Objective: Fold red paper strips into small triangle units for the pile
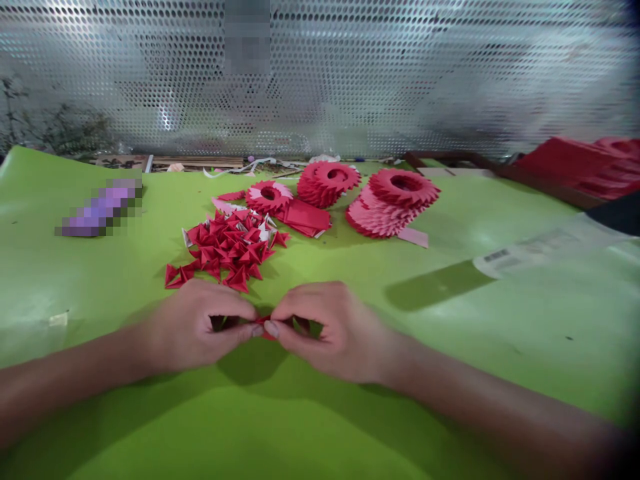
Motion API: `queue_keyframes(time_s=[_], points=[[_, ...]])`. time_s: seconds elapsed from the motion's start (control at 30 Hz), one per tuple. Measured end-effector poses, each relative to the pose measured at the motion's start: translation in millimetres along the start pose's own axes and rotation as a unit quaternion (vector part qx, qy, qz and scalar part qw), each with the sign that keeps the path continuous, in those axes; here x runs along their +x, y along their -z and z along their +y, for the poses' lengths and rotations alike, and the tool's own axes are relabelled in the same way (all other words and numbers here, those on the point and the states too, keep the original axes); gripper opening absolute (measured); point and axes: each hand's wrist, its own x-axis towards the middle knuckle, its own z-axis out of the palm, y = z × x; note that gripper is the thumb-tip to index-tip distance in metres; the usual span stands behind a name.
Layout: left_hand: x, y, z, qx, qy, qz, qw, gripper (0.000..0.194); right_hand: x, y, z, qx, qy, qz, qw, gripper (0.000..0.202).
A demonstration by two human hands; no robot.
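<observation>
Small red paper piece [267,335] pinched at the fingertips of both hands, low over the green tabletop [320,440], near the middle of the view. Little of it shows: a sliver of deep red above and below the thumb tips, matte, edges hidden by the fingers; its folds cannot be made out.

Left hand [193,330] closed on it, thumb against forefinger, a gap arched behind the pinch. Right hand [333,333] in a mirrored grip, thumb tip just beside the left one.

Just beyond the hands, a loose heap of folded red triangles [230,243] — sharp points, crisp creases, a few whitish bits among them. Behind it, a low red-and-pink ring [281,199] with a toothed rim, and flat red slips [306,219] beside it. Farther right, a red ring stack [315,187] and a taller one [375,213] — pink below, red on top, leaning.
</observation>
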Motion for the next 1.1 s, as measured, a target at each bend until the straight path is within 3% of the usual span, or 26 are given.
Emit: queue_keyframes(time_s=[0.2, 0.6, 1.1], points=[[-0.7, -1.9, -1.4, 0.04, -0.044, 0.035, 0.998, 0.028, 0.8, 0.2, -0.2, 0.0, 0.022, 0.003, 1.0, 0.013], [-0.6, -3.7, -0.9, 0.066, -0.088, 0.048, 0.993, 0.031, -0.2, -0.4, -2.3, 0.012, 0.062, 0.026, 0.998, 0.014], [0.7, 0.0, 3.9, 0.068, -0.047, 0.033, 0.996, 0.025, 0.6, 0.1, -1.5, 0.01, 0.067, 0.038, 0.997, 0.013]])
